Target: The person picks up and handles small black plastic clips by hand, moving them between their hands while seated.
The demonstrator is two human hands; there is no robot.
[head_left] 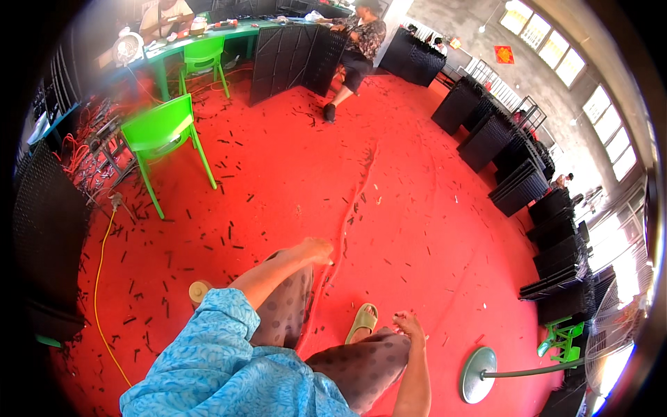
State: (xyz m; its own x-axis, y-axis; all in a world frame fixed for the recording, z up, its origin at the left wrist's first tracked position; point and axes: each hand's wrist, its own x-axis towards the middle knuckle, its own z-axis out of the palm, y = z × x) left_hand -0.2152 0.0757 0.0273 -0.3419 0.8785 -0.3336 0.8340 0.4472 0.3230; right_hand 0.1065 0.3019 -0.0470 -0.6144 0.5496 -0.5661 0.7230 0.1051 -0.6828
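Observation:
My left hand (316, 251) hangs over the red floor in front of my left leg, fingers loosely bent and partly foreshortened. Nothing shows in it. Beside my right knee is my right hand (408, 325), its fingers slightly curled and apart, also with no thing visible in them. Neither hand touches an object that I can see. Below them are my dark spotted trousers (358, 365) and one green slipper (363, 323) on my foot. A blue patterned top (222, 354) covers my body and left upper arm.
Small dark strips litter the red floor (410, 229), which has a raised wrinkle. Green chairs (160, 128) and a yellow cable (101, 278) lie leftward. A seated person (361, 38) handles black panels (288, 59) ahead. Panel stacks (490, 139) and a fan base (478, 375) are at right.

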